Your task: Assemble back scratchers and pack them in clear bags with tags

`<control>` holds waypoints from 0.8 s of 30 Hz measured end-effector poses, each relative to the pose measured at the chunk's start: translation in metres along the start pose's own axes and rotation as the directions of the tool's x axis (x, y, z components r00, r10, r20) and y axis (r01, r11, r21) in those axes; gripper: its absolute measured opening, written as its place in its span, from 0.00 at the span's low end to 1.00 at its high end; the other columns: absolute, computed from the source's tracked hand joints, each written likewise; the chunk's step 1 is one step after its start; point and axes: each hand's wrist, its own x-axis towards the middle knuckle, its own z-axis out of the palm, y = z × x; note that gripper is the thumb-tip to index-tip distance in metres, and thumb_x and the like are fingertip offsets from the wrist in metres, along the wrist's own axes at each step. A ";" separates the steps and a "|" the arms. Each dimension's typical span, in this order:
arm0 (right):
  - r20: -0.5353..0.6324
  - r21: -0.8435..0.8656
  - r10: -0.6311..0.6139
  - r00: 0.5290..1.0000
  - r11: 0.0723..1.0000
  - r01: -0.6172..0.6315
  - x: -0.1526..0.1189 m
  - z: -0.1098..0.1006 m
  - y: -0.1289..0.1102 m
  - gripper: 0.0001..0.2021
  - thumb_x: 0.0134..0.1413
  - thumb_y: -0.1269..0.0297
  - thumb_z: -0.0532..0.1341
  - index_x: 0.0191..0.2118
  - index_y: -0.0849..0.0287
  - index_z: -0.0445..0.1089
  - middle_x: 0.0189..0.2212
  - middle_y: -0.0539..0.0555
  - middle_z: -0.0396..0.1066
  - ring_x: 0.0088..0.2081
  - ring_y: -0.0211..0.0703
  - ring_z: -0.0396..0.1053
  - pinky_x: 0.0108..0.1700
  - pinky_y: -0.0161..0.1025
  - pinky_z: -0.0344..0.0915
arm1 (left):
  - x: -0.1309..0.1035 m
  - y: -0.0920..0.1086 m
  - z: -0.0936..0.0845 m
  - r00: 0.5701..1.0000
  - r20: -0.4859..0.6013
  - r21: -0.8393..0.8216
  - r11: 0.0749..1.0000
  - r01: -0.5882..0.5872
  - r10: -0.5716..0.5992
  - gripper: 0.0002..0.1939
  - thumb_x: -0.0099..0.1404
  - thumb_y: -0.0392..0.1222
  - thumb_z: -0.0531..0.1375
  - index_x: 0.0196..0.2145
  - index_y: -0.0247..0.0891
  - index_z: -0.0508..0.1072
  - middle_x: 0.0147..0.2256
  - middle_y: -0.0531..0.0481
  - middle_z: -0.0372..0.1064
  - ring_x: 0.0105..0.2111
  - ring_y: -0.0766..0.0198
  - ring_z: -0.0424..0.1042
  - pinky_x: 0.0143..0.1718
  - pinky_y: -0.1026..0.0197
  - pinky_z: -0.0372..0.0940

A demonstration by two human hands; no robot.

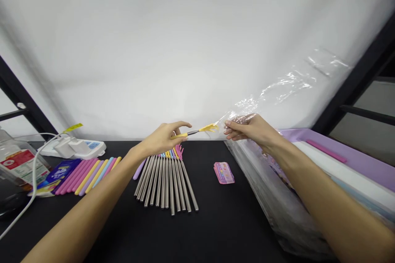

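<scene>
My left hand [168, 134] pinches the yellow handle of a small tool [208, 128] with a dark metal shaft and a yellow, hand-shaped end pointing right. My right hand [243, 126] grips one end of a long clear plastic bag [277, 88], which stretches up to the right. The yellow tip is close to the bag's near end; whether it is inside, I cannot tell. Below my left hand, several metal rods [168, 181] with coloured hand-shaped ends lie fanned on the black table [216, 222]. Pink cards [224, 173] lie right of them.
Several coloured sticks [89, 176] lie at the left beside a blue packet [60, 174], a bottle [21, 164] and a white power strip [95, 148] with cables. A stack of clear bags [277, 205] and a purple tray [364, 164] occupy the right.
</scene>
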 end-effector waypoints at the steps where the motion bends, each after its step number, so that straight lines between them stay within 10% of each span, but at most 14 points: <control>1: 0.001 -0.004 0.008 1.000 1.000 -0.008 0.000 -0.001 0.000 0.19 0.43 0.50 0.70 0.30 0.64 0.77 0.30 0.62 0.79 0.30 0.47 0.77 0.35 0.39 0.76 | 0.000 0.000 0.000 1.000 0.000 -0.004 1.000 0.001 -0.001 0.20 0.66 0.46 0.55 0.56 0.42 0.66 0.29 0.53 0.71 0.27 0.65 0.70 0.35 0.61 0.65; 20: 0.221 0.078 -0.041 0.974 0.997 0.024 -0.012 0.028 -0.003 0.16 0.49 0.51 0.68 0.34 0.62 0.77 0.33 0.60 0.78 0.32 0.42 0.76 0.35 0.37 0.74 | 0.003 0.004 0.026 0.970 0.230 -0.420 0.890 0.177 -0.084 0.38 0.68 0.54 0.55 0.68 0.43 0.41 0.29 0.52 0.68 0.22 0.69 0.66 0.23 0.65 0.62; 24: 0.288 0.028 -0.029 0.957 0.999 0.022 -0.012 0.024 -0.003 0.16 0.49 0.51 0.67 0.31 0.63 0.77 0.32 0.59 0.78 0.32 0.42 0.76 0.36 0.38 0.74 | 0.002 0.002 0.023 0.963 0.251 -0.452 0.869 0.204 -0.096 0.27 0.65 0.54 0.58 0.59 0.45 0.61 0.46 0.44 0.65 0.26 0.71 0.69 0.22 0.67 0.62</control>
